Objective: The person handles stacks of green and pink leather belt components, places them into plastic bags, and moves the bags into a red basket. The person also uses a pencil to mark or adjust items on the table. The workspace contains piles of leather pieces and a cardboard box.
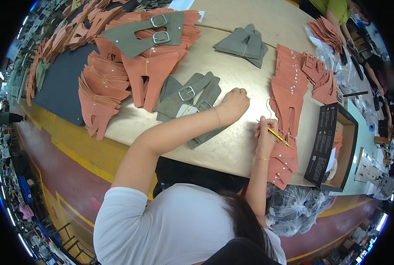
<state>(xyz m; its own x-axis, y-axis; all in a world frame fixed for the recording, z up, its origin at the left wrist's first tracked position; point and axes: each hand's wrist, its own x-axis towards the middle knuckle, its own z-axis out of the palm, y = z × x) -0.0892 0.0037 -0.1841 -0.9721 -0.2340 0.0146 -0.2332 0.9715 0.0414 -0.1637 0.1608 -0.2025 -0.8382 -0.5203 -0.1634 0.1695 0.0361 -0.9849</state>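
Head view: the left hand (235,102) is resting as a closed fist on the table (232,145), holding nothing visible, just beside grey buckled strap pieces (188,95). The right hand (266,132) is gripping a yellow pencil (277,136), its tip touching a row of terracotta leather pieces (287,110) running toward the table's near right edge. An open cardboard box (329,145) is sitting at that right edge, and grey folded pieces (243,44) are lying toward the far edge.

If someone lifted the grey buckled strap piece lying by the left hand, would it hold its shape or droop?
The grey buckled strap piece would probably droop: it looks like thin, suede-like sheet lying flat on the table. Its metal buckle likely weights that end, so it may tilt. The matte surface suggests it would not slip easily from the left hand.
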